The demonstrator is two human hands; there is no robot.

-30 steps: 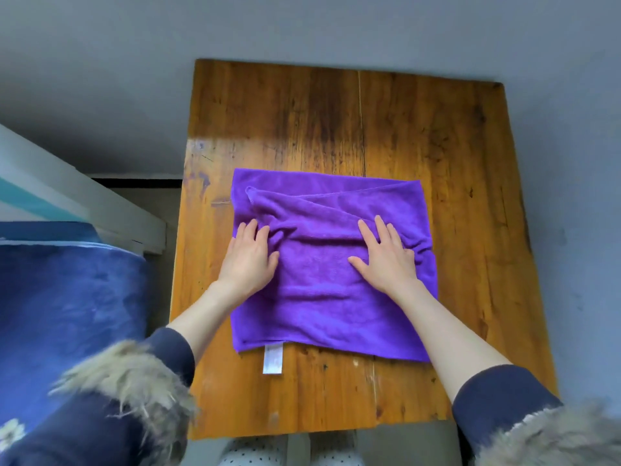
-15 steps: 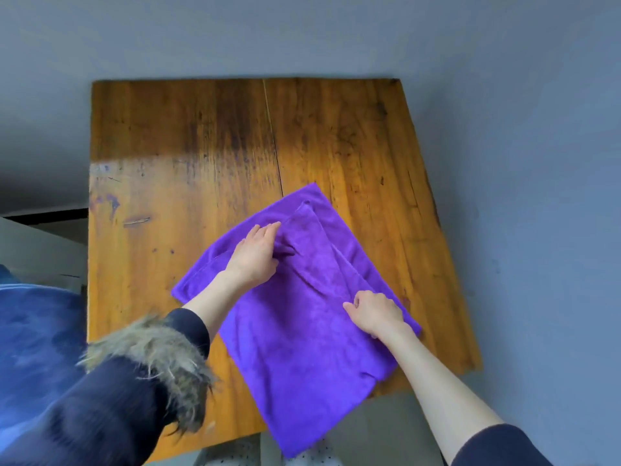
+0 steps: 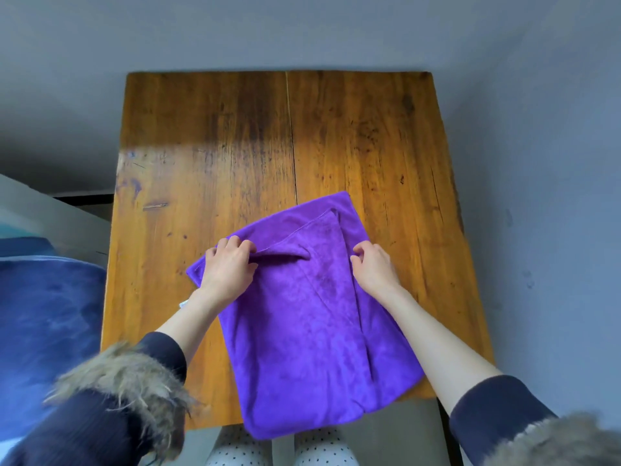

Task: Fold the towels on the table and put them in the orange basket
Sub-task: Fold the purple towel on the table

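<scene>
Purple towel (image 3: 302, 317) is laid folded, skewed, on wooden table (image 3: 208, 136), near edge overhanging. Upper layer's left edge is pinched by curled left hand (image 3: 228, 269); right edge gripped by curled right hand (image 3: 374, 269).

A worn wooden desk (image 3: 215, 136) of two planks fills the middle of the frame. A folded purple towel (image 3: 302, 334) lies askew at lower centre, its near end overhanging the desk's front edge.
</scene>
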